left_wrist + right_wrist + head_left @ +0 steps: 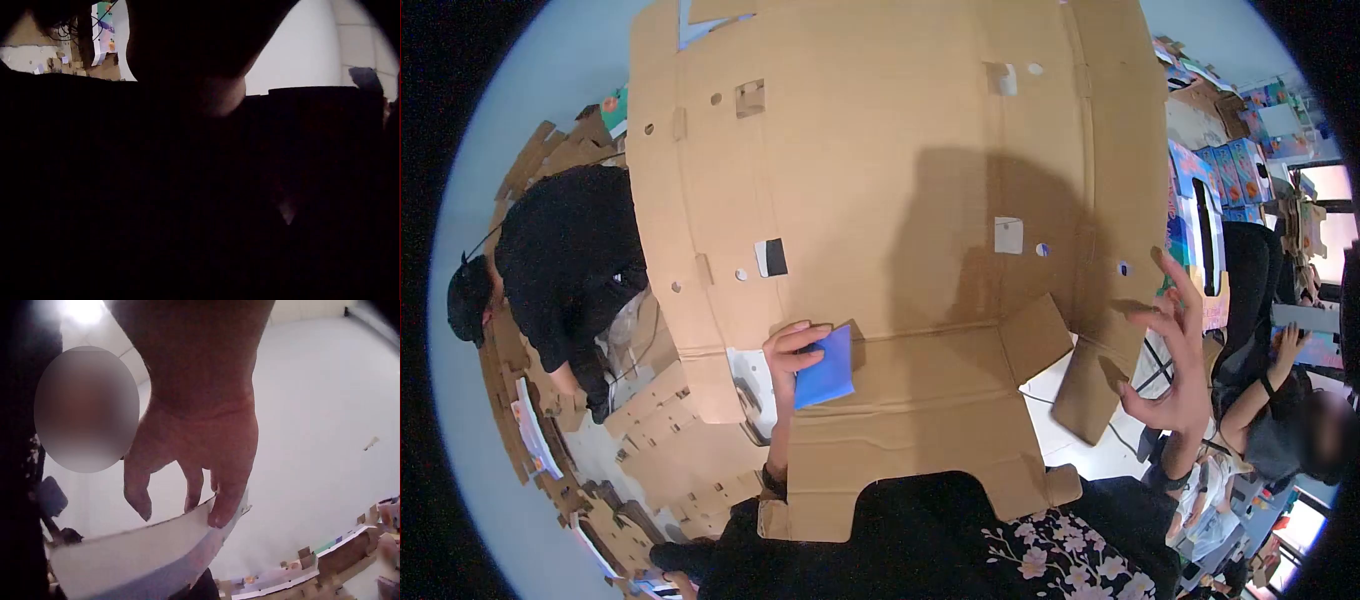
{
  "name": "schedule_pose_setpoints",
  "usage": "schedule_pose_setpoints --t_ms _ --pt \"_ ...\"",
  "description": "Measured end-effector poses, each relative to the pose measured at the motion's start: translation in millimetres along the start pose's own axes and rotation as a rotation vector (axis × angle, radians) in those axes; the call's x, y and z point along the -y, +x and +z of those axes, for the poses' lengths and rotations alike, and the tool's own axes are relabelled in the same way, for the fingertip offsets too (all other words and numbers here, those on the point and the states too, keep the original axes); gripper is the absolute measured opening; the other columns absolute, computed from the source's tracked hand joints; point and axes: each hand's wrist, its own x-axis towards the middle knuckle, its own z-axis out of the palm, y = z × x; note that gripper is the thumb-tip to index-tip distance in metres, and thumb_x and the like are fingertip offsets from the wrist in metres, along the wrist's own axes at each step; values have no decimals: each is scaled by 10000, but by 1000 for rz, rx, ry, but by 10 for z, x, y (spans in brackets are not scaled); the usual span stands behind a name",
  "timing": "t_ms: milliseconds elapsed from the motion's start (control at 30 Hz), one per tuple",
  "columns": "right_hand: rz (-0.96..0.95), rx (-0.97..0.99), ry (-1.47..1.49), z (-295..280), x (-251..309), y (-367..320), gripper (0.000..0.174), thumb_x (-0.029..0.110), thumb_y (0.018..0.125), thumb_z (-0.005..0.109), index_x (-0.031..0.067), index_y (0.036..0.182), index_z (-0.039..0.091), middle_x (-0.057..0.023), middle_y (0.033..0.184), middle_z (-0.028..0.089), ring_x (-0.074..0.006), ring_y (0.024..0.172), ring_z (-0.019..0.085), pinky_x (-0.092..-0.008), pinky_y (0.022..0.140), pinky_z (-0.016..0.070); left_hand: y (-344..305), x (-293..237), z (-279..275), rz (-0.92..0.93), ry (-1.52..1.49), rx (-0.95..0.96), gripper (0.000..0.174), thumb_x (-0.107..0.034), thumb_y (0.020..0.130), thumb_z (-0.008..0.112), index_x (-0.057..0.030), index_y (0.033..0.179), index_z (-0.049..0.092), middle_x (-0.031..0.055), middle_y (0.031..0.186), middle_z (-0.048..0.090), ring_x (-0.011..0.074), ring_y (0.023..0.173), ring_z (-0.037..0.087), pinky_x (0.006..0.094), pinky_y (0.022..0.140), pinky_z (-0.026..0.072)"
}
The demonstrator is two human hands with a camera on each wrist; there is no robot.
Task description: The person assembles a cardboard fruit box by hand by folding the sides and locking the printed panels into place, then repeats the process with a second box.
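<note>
A large unfolded cardboard box, plain brown side facing me, fills the middle of the head view and reaches down to my lap. At its lower left, my left hand pinches a small blue-printed flap; the thumb is hidden. My right hand is at the right edge, its fingers spread and slightly bent, fingertips close to the board. From the right wrist, the right hand overlaps the board's edge. Darkness covers most of the left wrist view.
At the left a person in black bends over flattened cardboard. Printed boxes are stacked at the right, where another person's arm shows. A loose-looking brown flap sticks out beside my right hand.
</note>
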Motion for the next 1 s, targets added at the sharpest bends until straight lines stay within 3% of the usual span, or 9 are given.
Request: schedule_pose_setpoints --t_ms 133,267,333,367,467,667,800,900,1000 --pt "-34 4 -1 48 -23 26 577 106 580 647 22 1150 668 -257 1592 232 -440 1488 255 -562 1175 229 -8 -68 -6 -37 46 8 286 -187 879 725 -121 1108 567 218 1200 668 324 1062 667 457 1032 450" --pt "12 307 -92 -143 8 13 704 -18 626 603 19 1327 557 -246 1629 168 -431 1507 209 -529 1192 231 -84 76 -42 16 28 29 270 -126 875 730 -127 1071 545 203 1175 675 308 1044 667 443 1028 459" --pt "82 362 -82 -55 170 -5 789 -85 641 574 22 1417 472 -236 1643 142 -425 1515 186 -497 1196 244 -48 -3 28 -96 -28 -64 101 -53 882 678 -125 882 608 164 1139 714 274 1036 693 414 1015 490" --pt "144 453 -83 -85 257 -1 888 -124 663 564 39 1509 345 -231 1641 155 -407 1520 173 -458 1203 247 -36 -41 51 -154 -56 -110 147 -16 885 652 -124 787 639 144 1121 733 258 1033 706 400 1009 505" --pt "221 459 -122 -89 337 -23 920 -110 650 595 29 1522 338 -217 1644 160 -398 1521 176 -445 1207 244 -30 -47 40 -126 -21 -107 124 -12 892 641 -107 813 622 151 1127 728 261 1047 700 408 1007 508" --pt "72 560 1 -250 219 61 981 -111 637 567 35 1560 271 -173 1673 80 -373 1524 194 -423 1126 392 65 -84 48 -24 72 -97 107 -13 904 630 -101 892 571 168 1130 715 273 1038 686 421 1008 512" --pt "417 317 572 -255 -87 -114 988 -69 641 529 35 1580 243 -124 1685 68 -300 1517 238 -341 987 500 -142 20 -31 -59 48 -14 200 -135 900 702 -128 1021 544 196 1142 685 295 1063 657 421 1017 475" --pt "380 330 759 -272 -229 -119 967 -73 665 563 36 1574 251 -124 1680 76 -297 1520 223 -302 958 515 -29 -69 120 -39 112 -136 147 -175 936 658 -130 1016 544 178 1145 689 289 1060 646 417 1013 473" --pt "355 318 767 -162 -170 -174 957 -98 693 640 63 1566 285 -120 1670 115 -301 1513 241 -293 976 515 -182 39 -50 -83 51 -15 143 -188 939 651 -132 1013 542 174 1142 691 283 1063 641 414 1013 470"
